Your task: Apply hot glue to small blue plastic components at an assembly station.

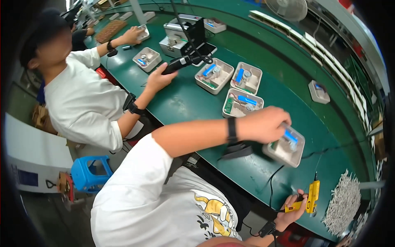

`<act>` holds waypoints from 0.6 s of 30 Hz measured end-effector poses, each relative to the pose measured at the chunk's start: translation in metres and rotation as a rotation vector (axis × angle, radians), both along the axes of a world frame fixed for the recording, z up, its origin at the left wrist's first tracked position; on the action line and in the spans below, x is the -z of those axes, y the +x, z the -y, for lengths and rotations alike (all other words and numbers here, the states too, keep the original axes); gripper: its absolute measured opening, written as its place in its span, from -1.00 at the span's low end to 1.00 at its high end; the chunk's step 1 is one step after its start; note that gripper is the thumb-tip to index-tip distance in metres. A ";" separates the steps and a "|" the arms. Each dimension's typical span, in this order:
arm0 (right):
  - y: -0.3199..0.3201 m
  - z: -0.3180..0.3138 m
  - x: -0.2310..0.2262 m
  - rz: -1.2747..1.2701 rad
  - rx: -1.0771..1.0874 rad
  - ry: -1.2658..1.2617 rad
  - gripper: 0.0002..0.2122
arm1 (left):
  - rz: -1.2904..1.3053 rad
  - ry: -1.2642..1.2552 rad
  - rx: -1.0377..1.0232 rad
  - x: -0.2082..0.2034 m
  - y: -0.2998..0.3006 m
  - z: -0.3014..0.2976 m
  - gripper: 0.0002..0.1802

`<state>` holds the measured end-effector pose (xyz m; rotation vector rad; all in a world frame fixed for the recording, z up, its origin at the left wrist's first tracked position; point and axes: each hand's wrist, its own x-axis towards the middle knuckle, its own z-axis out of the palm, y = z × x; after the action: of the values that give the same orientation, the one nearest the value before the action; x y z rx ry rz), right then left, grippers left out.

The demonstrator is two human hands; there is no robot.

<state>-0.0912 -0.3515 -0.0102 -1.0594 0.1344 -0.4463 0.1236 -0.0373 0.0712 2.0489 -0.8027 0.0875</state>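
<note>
The left hand curls onto the blue cell in a white tray mid-table. The right hand grips a yellow glue gun at the near edge; its cord could snag the tray.

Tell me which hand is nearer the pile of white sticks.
Right. The right hand, holding a yellow glue gun, is just left of the pile; the left hand rests on a tray farther up.

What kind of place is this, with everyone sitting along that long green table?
Most likely a small electronics assembly line. White trays of parts with blue cylinders sit along the green bench, the right hand holds a yellow glue gun, and a neighbour works with a black hand tool.
</note>
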 end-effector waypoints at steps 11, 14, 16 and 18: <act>0.000 -0.009 0.000 -0.061 0.002 -0.201 -0.82 | 0.111 -0.057 -0.492 0.036 0.135 0.016 -0.66; -0.004 -0.006 0.000 -0.068 0.028 -0.201 -0.81 | 0.262 -0.235 -0.228 0.021 0.087 0.023 -0.79; -0.002 -0.007 -0.003 -0.072 0.029 -0.201 -0.81 | 0.217 -0.127 -0.021 0.003 0.043 0.016 -0.90; -0.001 -0.005 -0.003 -0.077 0.020 -0.202 -0.81 | 0.304 -0.090 0.062 0.015 0.007 0.019 -0.91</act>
<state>-0.0925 -0.3463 -0.0072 -1.2748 0.1709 -0.4444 0.1311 -0.0560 0.0566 1.9491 -1.0284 0.4004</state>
